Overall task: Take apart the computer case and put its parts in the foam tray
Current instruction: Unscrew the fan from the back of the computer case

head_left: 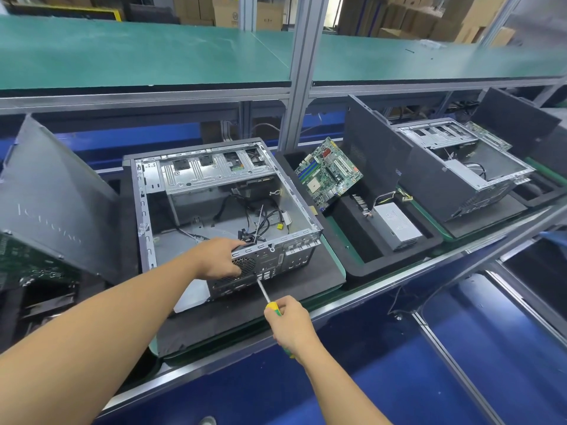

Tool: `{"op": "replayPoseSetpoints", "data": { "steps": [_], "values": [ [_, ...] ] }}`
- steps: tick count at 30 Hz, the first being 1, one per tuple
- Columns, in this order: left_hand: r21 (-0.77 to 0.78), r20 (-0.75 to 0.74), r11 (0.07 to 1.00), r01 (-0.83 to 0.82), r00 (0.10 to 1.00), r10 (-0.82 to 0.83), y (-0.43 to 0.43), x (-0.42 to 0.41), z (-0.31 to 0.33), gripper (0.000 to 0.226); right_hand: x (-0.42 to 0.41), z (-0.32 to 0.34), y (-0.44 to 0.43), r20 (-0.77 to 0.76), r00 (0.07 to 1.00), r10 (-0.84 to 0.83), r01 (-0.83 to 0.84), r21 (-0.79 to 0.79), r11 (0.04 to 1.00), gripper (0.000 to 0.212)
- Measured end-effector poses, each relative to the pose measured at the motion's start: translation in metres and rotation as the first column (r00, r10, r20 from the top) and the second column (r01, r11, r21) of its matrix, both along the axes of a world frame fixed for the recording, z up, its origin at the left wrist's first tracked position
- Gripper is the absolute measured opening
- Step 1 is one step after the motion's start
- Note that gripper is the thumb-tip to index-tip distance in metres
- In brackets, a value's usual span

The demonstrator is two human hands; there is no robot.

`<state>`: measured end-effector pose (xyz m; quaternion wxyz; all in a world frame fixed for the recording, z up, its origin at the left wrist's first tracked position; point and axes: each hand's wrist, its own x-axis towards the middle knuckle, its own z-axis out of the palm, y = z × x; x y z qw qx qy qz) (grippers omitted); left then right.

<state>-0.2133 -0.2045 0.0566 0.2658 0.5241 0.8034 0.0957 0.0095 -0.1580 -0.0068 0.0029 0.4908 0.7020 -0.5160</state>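
With the computer case (227, 207) open on the foam tray (322, 271), the left hand (219, 259) grips its rear panel while the right hand (290, 325), closed on a screwdriver (266, 294), apparently works a rear screw; next, backing it out.

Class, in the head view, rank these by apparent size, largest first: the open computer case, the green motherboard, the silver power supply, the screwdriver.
1. Computer case
2. Motherboard
3. Power supply, though roughly alike the motherboard; unsure.
4. Screwdriver, partly hidden in the right hand.
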Motion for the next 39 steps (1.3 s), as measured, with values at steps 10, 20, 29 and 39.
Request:
{"op": "replayPoseSetpoints", "data": {
  "steps": [10,20,29,39],
  "values": [
    [0.004,0.004,1.0,0.013,1.0,-0.013,0.0,-0.002,-0.002,0.051,0.005,0.006,0.009,-0.003,0.996,0.086,-0.086,-0.089,0.992,0.018],
    [-0.007,0.008,1.0,0.005,1.0,-0.005,0.0,-0.001,-0.001,0.055,0.003,-0.001,0.006,0.009,0.997,0.072,-0.071,-0.007,0.997,0.018],
    [-0.007,0.011,1.0,0.001,1.0,-0.001,-0.001,-0.002,-0.001,0.055,-0.001,0.003,0.004,0.014,0.998,0.064,-0.061,-0.13,0.99,0.027],
    [-0.006,0.005,1.0,0.005,1.0,-0.005,0.0,-0.002,-0.002,0.055,0.001,-0.005,0.008,-0.03,0.998,0.06,-0.06,0.0,0.998,0.015]
  ]
}}
